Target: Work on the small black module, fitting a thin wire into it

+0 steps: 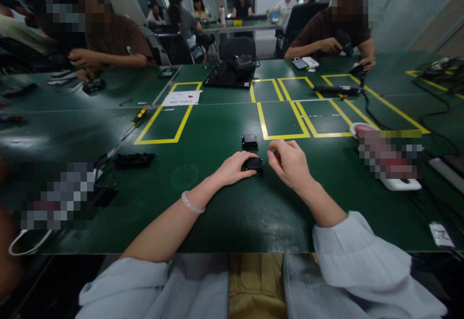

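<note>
A small black box-shaped part [254, 164] lies on the green table in front of me. My left hand [237, 166] grips it, with thumb and fingers on its near and far sides. Just to its right, my right hand [290, 162] is closed in a pinch around a small dark tool [277, 155]. A thin tip seems to reach from that tool towards the part; most of the tool is hidden by the fingers. Directly beyond my left hand stands a second black box-shaped part [250, 141], touched by neither hand.
Yellow tape rectangles [284, 136] mark the green table [224, 222]. A black ribbed part [134, 160] and a screwdriver [139, 117] lie left. Rightward are a white-edged object [402, 183] and a corded black tool [337, 90]. Two co-workers sit opposite.
</note>
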`<state>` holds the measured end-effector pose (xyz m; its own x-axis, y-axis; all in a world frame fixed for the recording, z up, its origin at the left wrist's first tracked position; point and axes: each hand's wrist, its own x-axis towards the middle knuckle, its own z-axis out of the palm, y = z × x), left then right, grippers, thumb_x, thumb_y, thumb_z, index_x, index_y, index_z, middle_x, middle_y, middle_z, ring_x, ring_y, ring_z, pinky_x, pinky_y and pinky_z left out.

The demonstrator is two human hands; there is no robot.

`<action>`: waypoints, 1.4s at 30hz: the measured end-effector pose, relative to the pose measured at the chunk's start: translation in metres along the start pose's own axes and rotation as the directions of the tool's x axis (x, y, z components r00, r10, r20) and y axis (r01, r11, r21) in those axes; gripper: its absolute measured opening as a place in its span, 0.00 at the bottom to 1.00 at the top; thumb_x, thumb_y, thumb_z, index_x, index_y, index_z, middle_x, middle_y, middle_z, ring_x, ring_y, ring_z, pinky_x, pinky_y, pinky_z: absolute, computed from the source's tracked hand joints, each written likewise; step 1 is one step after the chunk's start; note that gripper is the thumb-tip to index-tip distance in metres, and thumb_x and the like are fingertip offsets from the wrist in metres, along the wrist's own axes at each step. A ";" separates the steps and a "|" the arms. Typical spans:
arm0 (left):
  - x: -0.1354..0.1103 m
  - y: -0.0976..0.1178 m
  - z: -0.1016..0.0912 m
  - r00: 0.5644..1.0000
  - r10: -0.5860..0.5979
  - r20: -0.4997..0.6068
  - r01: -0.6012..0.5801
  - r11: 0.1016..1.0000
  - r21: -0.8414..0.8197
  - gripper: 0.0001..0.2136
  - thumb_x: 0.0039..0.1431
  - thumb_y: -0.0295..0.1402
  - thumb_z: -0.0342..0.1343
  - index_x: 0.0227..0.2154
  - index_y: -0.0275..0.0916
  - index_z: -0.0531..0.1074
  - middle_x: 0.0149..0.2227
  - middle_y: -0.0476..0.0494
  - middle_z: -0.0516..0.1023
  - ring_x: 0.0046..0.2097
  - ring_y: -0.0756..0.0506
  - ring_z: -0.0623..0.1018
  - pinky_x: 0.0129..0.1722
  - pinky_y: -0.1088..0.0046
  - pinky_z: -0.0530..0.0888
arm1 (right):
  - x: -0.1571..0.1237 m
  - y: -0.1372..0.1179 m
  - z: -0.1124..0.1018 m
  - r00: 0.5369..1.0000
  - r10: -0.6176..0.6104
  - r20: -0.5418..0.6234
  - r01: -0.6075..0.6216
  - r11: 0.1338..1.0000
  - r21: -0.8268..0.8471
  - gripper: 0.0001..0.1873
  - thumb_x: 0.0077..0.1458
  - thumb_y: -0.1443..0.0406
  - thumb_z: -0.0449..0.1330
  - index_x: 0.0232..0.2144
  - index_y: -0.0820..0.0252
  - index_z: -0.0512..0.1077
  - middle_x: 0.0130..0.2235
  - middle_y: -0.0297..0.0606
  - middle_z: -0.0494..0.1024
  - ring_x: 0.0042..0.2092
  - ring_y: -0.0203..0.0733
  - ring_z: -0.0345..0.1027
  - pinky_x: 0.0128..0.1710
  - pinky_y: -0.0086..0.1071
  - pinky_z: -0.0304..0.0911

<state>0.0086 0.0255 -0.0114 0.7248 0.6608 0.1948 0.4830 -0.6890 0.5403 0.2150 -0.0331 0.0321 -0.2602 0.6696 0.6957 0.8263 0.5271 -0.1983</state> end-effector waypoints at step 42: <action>0.000 -0.004 0.002 0.999 -0.041 0.018 0.041 0.999 0.024 0.29 0.59 0.42 0.58 0.61 0.41 0.59 0.52 0.38 0.71 0.52 0.39 0.72 0.50 0.62 0.69 | 0.001 0.000 0.000 1.000 0.024 -0.019 -0.023 1.000 0.020 0.08 0.59 0.68 0.50 0.41 0.57 0.65 0.31 0.36 0.75 0.32 0.41 0.67 0.40 0.36 0.60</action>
<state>0.0080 0.0279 -0.0147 0.7134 0.6829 0.1573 0.5237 -0.6687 0.5278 0.2145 -0.0323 0.0325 -0.2309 0.6715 0.7041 0.8221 0.5218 -0.2280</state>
